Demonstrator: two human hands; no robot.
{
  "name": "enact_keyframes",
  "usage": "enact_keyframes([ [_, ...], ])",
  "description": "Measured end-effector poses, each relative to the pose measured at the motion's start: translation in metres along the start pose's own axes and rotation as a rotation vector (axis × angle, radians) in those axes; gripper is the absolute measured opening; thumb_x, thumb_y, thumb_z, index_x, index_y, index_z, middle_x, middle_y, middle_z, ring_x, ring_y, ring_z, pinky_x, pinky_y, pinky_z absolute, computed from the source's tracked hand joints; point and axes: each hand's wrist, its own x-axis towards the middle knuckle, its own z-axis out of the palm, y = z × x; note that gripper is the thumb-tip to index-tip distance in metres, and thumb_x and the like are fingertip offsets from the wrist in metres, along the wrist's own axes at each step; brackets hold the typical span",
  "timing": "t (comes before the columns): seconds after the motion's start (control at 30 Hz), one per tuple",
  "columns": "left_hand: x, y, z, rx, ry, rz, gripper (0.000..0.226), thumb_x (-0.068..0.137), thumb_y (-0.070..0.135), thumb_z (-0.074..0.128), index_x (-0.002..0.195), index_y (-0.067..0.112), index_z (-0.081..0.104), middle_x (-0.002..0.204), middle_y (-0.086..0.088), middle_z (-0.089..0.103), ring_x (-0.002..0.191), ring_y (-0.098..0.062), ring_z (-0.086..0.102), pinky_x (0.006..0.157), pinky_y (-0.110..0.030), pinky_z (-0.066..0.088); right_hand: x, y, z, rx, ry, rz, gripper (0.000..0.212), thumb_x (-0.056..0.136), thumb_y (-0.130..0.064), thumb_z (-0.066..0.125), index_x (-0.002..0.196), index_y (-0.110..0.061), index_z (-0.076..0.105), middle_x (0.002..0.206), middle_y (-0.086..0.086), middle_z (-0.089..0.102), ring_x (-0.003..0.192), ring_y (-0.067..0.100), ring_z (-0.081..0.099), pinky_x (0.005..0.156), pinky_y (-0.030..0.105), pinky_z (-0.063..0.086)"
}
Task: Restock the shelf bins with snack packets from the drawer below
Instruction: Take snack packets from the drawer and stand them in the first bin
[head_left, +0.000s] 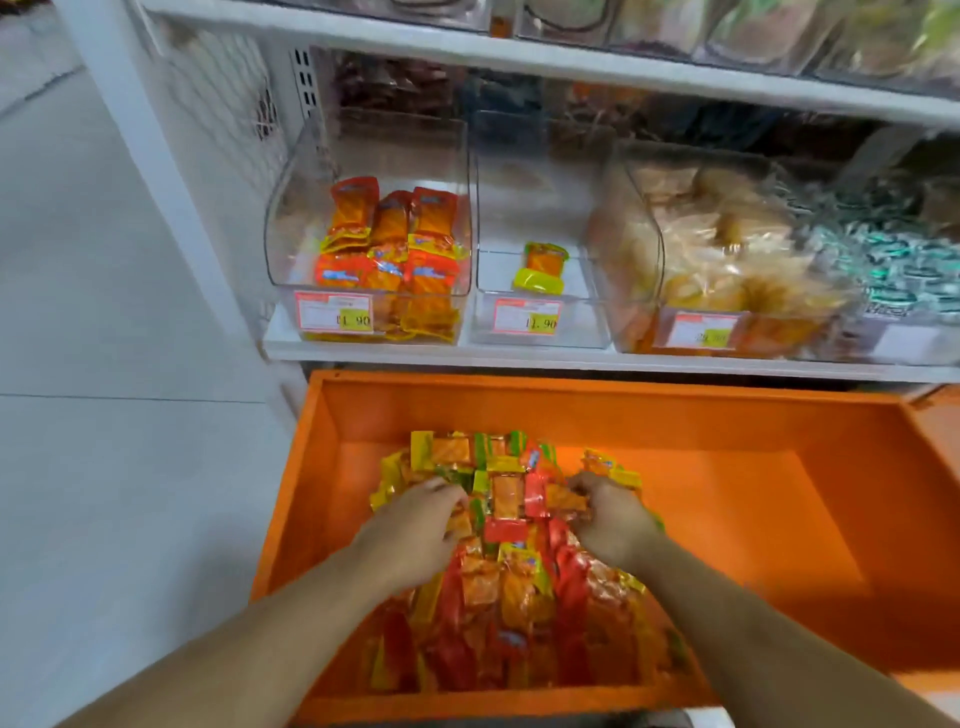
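Observation:
An open orange drawer (727, 415) below the shelf holds a heap of red, orange and yellow-green snack packets (511, 587). My left hand (415, 530) lies on the heap's left side, fingers curled into the packets. My right hand (613, 514) grips packets on the heap's right side. On the shelf above, the left clear bin (291, 228) is partly filled with red-orange packets (389, 249). The middle clear bin (540, 317) holds a single yellow-green packet (540, 267).
A third bin (639, 218) to the right is full of pale golden snacks, and a bin of green-white packets (893, 260) stands beyond it. Price labels sit on the bin fronts. White shelf boards (519, 356) run above the drawer. Grey floor lies to the left.

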Motion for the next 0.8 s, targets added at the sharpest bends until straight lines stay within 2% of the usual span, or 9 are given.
enact_keyframes([
  [0.07, 0.016, -0.001, 0.02, -0.017, -0.048, -0.01, 0.043, 0.099, 0.03, 0.058, 0.141, 0.024, 0.052, 0.145, 0.003, 0.05, 0.135, -0.022, 0.05, 0.108, -0.036, 0.045, 0.014, 0.017, 0.007, -0.057, -0.031, 0.042, 0.059, 0.096, -0.015, 0.062, 0.153, -0.023, 0.046, 0.15, 0.009, 0.054, 0.134, 0.027, 0.055, 0.097, 0.026, 0.044],
  [0.13, 0.039, 0.0, 0.041, -0.052, -0.081, -0.017, 0.044, 0.099, 0.029, 0.058, 0.142, 0.024, 0.052, 0.145, 0.001, 0.052, 0.135, -0.022, 0.051, 0.109, -0.036, 0.044, 0.033, 0.031, 0.016, -0.078, -0.08, 0.059, 0.067, 0.098, -0.017, 0.059, 0.16, -0.031, 0.035, 0.164, 0.008, 0.037, 0.148, 0.029, 0.039, 0.117, 0.03, 0.033],
  [0.17, 0.051, 0.001, 0.052, -0.073, -0.084, -0.029, 0.046, 0.099, 0.03, 0.059, 0.144, 0.025, 0.05, 0.146, 0.001, 0.052, 0.135, -0.022, 0.05, 0.11, -0.036, 0.044, 0.044, 0.037, 0.022, -0.08, -0.102, 0.047, 0.068, 0.099, -0.019, 0.059, 0.16, -0.034, 0.033, 0.166, 0.006, 0.034, 0.151, 0.029, 0.036, 0.121, 0.031, 0.029],
  [0.3, 0.095, 0.008, 0.091, -0.184, -0.044, -0.166, 0.064, 0.099, 0.035, 0.062, 0.155, 0.02, 0.036, 0.155, -0.003, 0.045, 0.142, -0.024, 0.045, 0.113, -0.035, 0.039, 0.083, 0.068, 0.051, -0.049, -0.083, 0.016, 0.084, 0.085, -0.048, 0.065, 0.161, -0.036, 0.029, 0.163, 0.001, 0.038, 0.15, 0.032, 0.035, 0.124, 0.044, 0.03],
  [0.4, 0.122, 0.011, 0.115, -0.216, 0.008, -0.278, 0.07, 0.094, 0.036, 0.069, 0.153, 0.015, 0.038, 0.148, -0.007, 0.05, 0.139, -0.028, 0.045, 0.116, -0.041, 0.04, 0.103, 0.078, 0.065, -0.084, -0.085, 0.015, 0.092, 0.083, -0.045, 0.074, 0.162, -0.035, 0.028, 0.165, -0.001, 0.034, 0.151, 0.031, 0.028, 0.125, 0.046, 0.026],
  [0.53, 0.141, 0.016, 0.129, -0.311, 0.149, -0.361, 0.062, 0.087, 0.027, 0.079, 0.14, 0.015, 0.05, 0.131, -0.006, 0.062, 0.123, -0.028, 0.057, 0.105, -0.044, 0.049, 0.119, 0.076, 0.072, -0.226, -0.004, -0.006, 0.09, 0.07, -0.052, 0.082, 0.15, -0.029, 0.047, 0.144, -0.001, 0.051, 0.137, 0.031, 0.042, 0.116, 0.044, 0.034],
  [0.63, 0.144, 0.019, 0.132, -0.417, 0.194, -0.442, 0.062, 0.084, 0.026, 0.083, 0.137, 0.015, 0.051, 0.118, -0.005, 0.067, 0.109, -0.028, 0.065, 0.092, -0.045, 0.056, 0.119, 0.07, 0.067, -0.261, 0.054, 0.009, 0.079, 0.07, -0.051, 0.086, 0.137, -0.025, 0.056, 0.134, 0.0, 0.054, 0.129, 0.03, 0.043, 0.104, 0.044, 0.041],
  [0.73, 0.141, 0.018, 0.132, -0.448, 0.156, -0.45, 0.037, 0.086, 0.032, 0.082, 0.113, 0.019, 0.061, 0.103, 0.002, 0.067, 0.099, -0.024, 0.067, 0.084, -0.042, 0.057, 0.115, 0.071, 0.06, -0.213, 0.084, -0.013, 0.059, 0.068, -0.051, 0.089, 0.117, -0.027, 0.066, 0.118, -0.001, 0.058, 0.119, 0.028, 0.049, 0.095, 0.041, 0.044],
  [0.8, 0.135, 0.016, 0.128, -0.493, 0.126, -0.425, 0.025, 0.087, 0.035, 0.079, 0.105, 0.025, 0.065, 0.098, 0.007, 0.069, 0.093, -0.019, 0.067, 0.083, -0.042, 0.058, 0.11, 0.07, 0.051, -0.085, 0.069, 0.0, 0.041, 0.067, -0.046, 0.092, 0.095, -0.029, 0.066, 0.103, -0.004, 0.06, 0.103, 0.024, 0.058, 0.082, 0.037, 0.049],
])
